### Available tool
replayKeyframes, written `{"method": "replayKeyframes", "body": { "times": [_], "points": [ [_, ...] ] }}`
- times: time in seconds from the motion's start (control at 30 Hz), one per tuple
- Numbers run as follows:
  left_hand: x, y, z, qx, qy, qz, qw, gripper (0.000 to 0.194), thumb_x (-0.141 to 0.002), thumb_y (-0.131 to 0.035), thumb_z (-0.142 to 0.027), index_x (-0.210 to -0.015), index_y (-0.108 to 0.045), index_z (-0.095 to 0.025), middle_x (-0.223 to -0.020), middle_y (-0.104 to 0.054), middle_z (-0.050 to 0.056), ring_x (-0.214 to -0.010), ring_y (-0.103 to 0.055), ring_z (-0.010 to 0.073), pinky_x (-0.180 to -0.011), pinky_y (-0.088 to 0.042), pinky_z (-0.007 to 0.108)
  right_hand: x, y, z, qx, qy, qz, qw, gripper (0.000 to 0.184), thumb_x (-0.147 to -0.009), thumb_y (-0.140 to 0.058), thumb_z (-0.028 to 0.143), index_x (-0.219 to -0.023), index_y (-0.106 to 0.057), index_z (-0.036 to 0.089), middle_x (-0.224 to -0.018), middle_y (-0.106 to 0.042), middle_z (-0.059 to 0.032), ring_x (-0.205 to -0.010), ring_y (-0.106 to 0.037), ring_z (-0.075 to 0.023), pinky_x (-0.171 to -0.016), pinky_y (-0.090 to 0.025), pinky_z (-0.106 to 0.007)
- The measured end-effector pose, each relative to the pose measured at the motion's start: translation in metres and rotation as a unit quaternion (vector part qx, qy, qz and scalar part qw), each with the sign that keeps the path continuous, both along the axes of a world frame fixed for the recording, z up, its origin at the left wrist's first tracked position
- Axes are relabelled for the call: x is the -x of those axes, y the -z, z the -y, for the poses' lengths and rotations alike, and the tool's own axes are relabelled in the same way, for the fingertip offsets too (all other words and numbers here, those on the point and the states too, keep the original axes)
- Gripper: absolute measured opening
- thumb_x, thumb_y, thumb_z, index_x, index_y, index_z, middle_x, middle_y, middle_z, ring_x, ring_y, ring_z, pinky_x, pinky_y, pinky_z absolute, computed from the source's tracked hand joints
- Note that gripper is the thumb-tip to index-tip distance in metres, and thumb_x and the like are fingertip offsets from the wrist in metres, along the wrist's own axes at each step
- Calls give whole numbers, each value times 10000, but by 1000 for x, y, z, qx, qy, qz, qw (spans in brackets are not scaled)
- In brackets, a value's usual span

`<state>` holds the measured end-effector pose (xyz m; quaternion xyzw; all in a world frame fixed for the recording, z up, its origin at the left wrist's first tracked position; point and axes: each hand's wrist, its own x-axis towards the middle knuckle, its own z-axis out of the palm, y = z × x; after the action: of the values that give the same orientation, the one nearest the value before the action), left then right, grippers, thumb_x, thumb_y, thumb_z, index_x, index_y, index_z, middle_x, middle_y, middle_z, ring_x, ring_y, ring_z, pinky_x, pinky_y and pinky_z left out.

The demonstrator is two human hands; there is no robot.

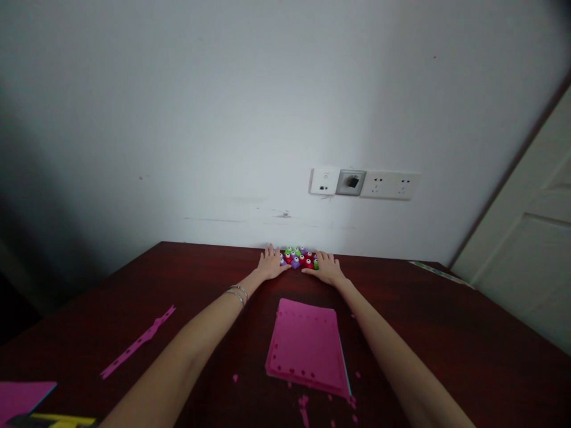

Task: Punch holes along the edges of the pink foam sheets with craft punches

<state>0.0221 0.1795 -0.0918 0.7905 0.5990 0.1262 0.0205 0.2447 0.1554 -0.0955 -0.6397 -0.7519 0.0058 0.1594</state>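
At the far edge of the table, against the wall, lies a cluster of small purple, red and green craft punches (295, 257), each with a white round spot like an eye. My left hand (270, 263) lies at the left side of the cluster, fingers spread and touching it. On the right side my right hand (327, 267) rests with its fingers apart, also against the cluster. Both arms are stretched forward. Between them lies a stack of pink paper (306, 345) with holes punched along its edges.
A punched pink paper strip (138, 343) lies left of my arm. Pink scraps (304, 402) are scattered by the stack. More pink paper (22, 397) and a yellow object (65, 419) show at the lower left. A patterned strip (441, 273) lies at the far right; wall sockets (386, 185) are above.
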Motion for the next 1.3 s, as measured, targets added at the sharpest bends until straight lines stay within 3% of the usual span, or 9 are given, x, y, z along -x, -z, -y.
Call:
{"method": "replayKeyframes", "body": {
  "times": [0.23, 0.47, 0.7, 0.87, 1.0, 1.17, 1.3],
  "points": [
    [-13, 4, 0, -14, -45, 25, 999, 677, -844, -389, -482, -1377, -182, -117, -1470, -66, 221, -1336, -91, 372, -1006, -195, 539, -4, 5, -2, -5, 75, 8, 997, 905, -738, -343, 742, -1356, -272, 85, -1308, -407, -224, -1183, -343, -381, -926, -273, -503],
    [-14, 5, -2, -1, -42, 58, 997, 728, -799, -407, -545, -1369, -205, -139, -1467, -113, 209, -1340, -69, 373, -1012, -157, 565, 5, 4, -7, 3, 129, -8, 992, 981, -703, -389, 754, -1351, -267, 27, -1283, -413, -271, -1180, -338, -409, -918, -272, -528],
    [-14, -3, 10, -17, -60, 133, 989, 666, -825, -396, -490, -1352, -233, -117, -1443, -198, 210, -1331, -144, 355, -1024, -203, 508, 2, -5, 10, 1, 125, -25, 992, 968, -708, -408, 731, -1369, -231, 47, -1296, -398, -253, -1173, -344, -416, -902, -305, -539],
    [-10, -14, 39, -67, -46, 198, 977, 467, -859, -369, -266, -1304, -322, -132, -1359, -364, 148, -1291, -278, 252, -1049, -231, 404, -1, -21, 46, -30, 74, -29, 996, 723, -825, -398, 546, -1348, -278, 63, -1295, -405, -229, -1150, -365, -390, -885, -348, -494],
    [-5, -16, 78, -68, 38, 227, 971, 359, -795, -421, -131, -1141, -507, -174, -1216, -520, 76, -1164, -441, 208, -1015, -313, 360, 3, -34, 87, -48, -15, -21, 998, 552, -842, -426, 402, -1324, -345, 147, -1335, -404, -134, -1164, -368, -306, -932, -346, -414],
    [7, -11, 122, -18, 143, 232, 962, 236, -781, -466, -142, -955, -624, -167, -1043, -631, 48, -995, -565, 174, -926, -406, 282, 5, -41, 143, -34, -86, -20, 996, 355, -848, -411, 303, -1146, -554, 172, -1223, -531, -87, -1137, -432, -247, -967, -345, -343],
    [15, -8, 139, 16, 174, 230, 957, 267, -795, -473, -176, -1013, -625, -152, -1091, -629, 63, -1031, -563, 177, -941, -396, 276, 2, -35, 187, -7, -80, -24, 997, 404, -841, -424, 325, -1139, -570, 94, -1221, -541, -157, -1165, -453, -261, -989, -346, -343]
  ]
}}
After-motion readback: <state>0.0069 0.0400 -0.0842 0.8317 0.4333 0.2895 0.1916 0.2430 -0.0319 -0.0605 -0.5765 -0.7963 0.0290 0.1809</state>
